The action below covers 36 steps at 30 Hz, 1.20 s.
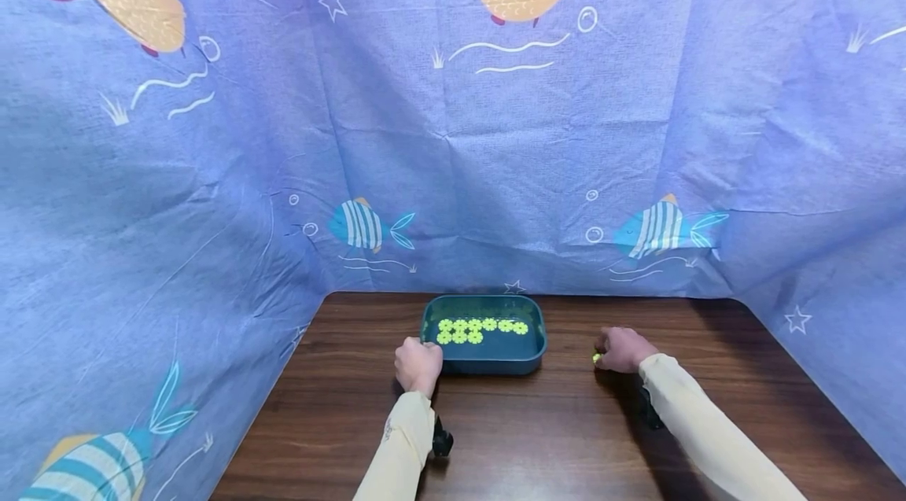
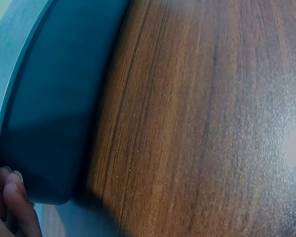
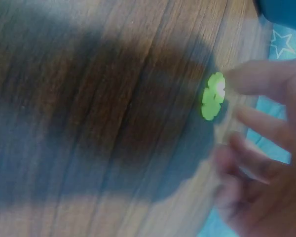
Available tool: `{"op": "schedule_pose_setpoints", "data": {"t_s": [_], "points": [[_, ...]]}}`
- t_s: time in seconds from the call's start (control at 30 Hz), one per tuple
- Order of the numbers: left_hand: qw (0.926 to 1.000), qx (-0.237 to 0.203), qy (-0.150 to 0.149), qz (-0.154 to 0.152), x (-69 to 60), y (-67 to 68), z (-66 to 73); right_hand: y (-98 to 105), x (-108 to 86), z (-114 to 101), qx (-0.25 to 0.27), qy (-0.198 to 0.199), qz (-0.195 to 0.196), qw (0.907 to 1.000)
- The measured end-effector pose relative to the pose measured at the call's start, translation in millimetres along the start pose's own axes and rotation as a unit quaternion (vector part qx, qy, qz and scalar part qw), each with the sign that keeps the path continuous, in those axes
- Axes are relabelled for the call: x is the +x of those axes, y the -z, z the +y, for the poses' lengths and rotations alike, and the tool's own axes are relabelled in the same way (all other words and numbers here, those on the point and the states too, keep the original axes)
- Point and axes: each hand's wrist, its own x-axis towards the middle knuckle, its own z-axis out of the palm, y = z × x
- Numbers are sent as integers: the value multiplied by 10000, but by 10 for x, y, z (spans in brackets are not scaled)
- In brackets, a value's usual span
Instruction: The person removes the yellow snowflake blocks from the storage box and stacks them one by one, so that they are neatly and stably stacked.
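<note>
My left hand (image 1: 418,365) is at the near left corner of a dark teal tray (image 1: 488,366), its curled fingers (image 2: 18,200) gripping the tray's rim. Inside the tray lie several yellow-green flower pieces (image 1: 490,324) in two rows. Off to the tray's right, my right hand (image 1: 625,350) is low over the table at a single flower piece (image 3: 213,96). The thumb tip meets that piece's upper edge in the right wrist view, while the bent index finger (image 3: 261,126) shows a small gap from it.
Brown wood-grain table (image 1: 495,438) surrounds the tray. A blue cloth (image 1: 495,171) printed with fish and stars hangs behind and along both sides. The tray's corner (image 3: 286,12) shows at the upper right of the right wrist view.
</note>
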Motion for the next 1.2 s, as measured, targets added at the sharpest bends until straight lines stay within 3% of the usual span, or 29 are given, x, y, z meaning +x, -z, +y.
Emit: {"op": "schedule_pose_setpoints", "data": {"t_s": [0.13, 0.27, 0.43, 0.53, 0.67, 0.83, 1.0, 1.2], "points": [[10000, -10, -59, -23, 3, -2, -14, 1, 74, -131, -330, 296, 783, 9959], [10000, -6, -55, -2, 13, 14, -57, 5, 206, -461, -367, 735, 1454, 9860], [10000, -7, -65, 16, 30, 33, -70, 20, 372, -1019, -200, 1118, 1765, 9777], [10000, -7, -51, 15, 39, 32, -53, -20, 468, -1311, -74, 1347, 1499, 9795], [10000, 9, -55, 31, 44, 20, -28, -192, 572, -1586, 94, 1595, 656, 9850], [10000, 30, -68, 27, 40, 5, -8, -424, 578, -1812, 266, 1288, -322, 9908], [9999, -42, -92, 12, 23, -15, -7, -551, 567, -1906, -2, 930, -554, 9941], [9998, -71, -135, 131, 24, -27, -27, -554, 559, -1929, -164, 648, -943, 9933]]}}
